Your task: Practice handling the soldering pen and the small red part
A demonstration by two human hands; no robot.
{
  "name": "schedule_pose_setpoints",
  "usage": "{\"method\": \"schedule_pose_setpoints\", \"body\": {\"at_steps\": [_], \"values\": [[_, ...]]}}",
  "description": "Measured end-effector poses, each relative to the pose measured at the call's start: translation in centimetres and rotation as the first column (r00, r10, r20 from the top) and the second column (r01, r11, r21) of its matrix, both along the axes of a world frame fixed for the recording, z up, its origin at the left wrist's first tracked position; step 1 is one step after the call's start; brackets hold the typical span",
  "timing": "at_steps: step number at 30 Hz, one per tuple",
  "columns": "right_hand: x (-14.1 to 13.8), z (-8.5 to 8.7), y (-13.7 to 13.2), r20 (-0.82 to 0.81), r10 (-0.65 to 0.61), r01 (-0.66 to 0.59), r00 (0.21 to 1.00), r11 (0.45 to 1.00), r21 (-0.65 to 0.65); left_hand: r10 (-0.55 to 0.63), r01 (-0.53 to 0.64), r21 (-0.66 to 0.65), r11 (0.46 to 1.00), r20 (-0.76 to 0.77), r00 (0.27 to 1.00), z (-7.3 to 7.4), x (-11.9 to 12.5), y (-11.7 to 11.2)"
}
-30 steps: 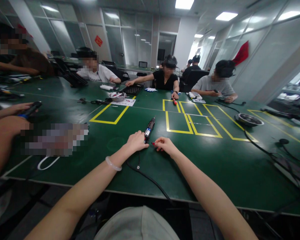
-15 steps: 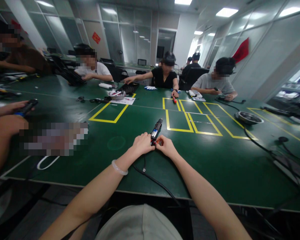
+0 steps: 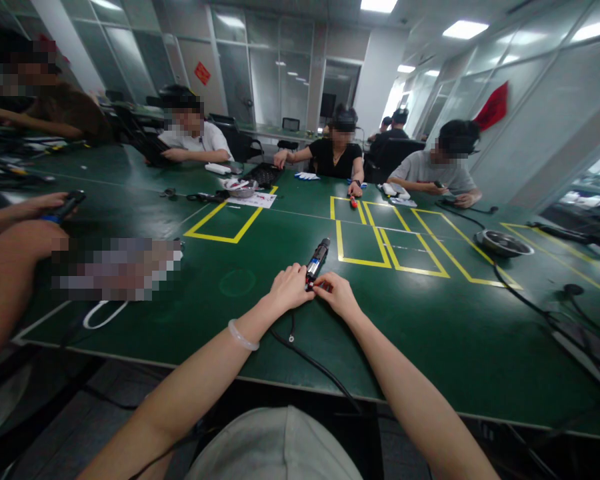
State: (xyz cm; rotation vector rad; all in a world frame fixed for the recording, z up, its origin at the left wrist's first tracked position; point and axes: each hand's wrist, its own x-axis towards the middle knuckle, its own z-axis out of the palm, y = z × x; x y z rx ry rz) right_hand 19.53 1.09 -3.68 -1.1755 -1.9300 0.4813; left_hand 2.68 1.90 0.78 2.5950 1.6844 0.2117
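My left hand (image 3: 289, 288) is closed around the near end of a black and blue electric screwdriver (image 3: 317, 259) that lies on the green table (image 3: 430, 320). A pale bangle sits on that wrist. My right hand (image 3: 336, 293) pinches a small red item (image 3: 321, 287) and presses it against the tool's side, right next to my left fingers. The tool's black cable (image 3: 310, 363) runs back over the table's near edge toward me.
Yellow tape rectangles (image 3: 365, 243) mark the table beyond my hands. A metal bowl (image 3: 503, 242) and cables lie at the right. Several other people sit around the table; a person's arms (image 3: 15, 233) hold a dark tool at the left.
My right hand, apart from the tool a second ago, has closed in against it with the red item. The tool has shifted slightly right and away from me.
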Motion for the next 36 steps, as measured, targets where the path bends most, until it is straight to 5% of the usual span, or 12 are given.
{"method": "schedule_pose_setpoints", "body": {"at_steps": [13, 21, 29, 36], "values": [[0.2, 0.4, -0.5, 0.013, -0.174, 0.175, 0.985, 0.984, -0.027, 0.047, -0.048, 0.109, 0.993, 0.014, 0.999, -0.1, 1.3, -0.7], [0.2, 0.8, -0.4, -0.065, -0.138, 0.138, 0.988, 0.99, 0.001, 0.075, -0.073, 0.13, 0.989, -0.007, 0.997, 0.2, 1.5, -0.9], [0.9, 0.3, -0.1, -0.084, -0.11, 0.109, 0.99, 0.994, -0.024, 0.037, -0.033, 0.118, 0.992, -0.029, 0.999, 0.3, -0.8, -0.1], [0.7, 0.2, -0.2, -0.089, -0.09, 0.086, 0.992, 0.995, -0.046, 0.125, -0.12, 0.075, 0.99, -0.068, 0.99, 0.5, -5.6, 1.6]]}}
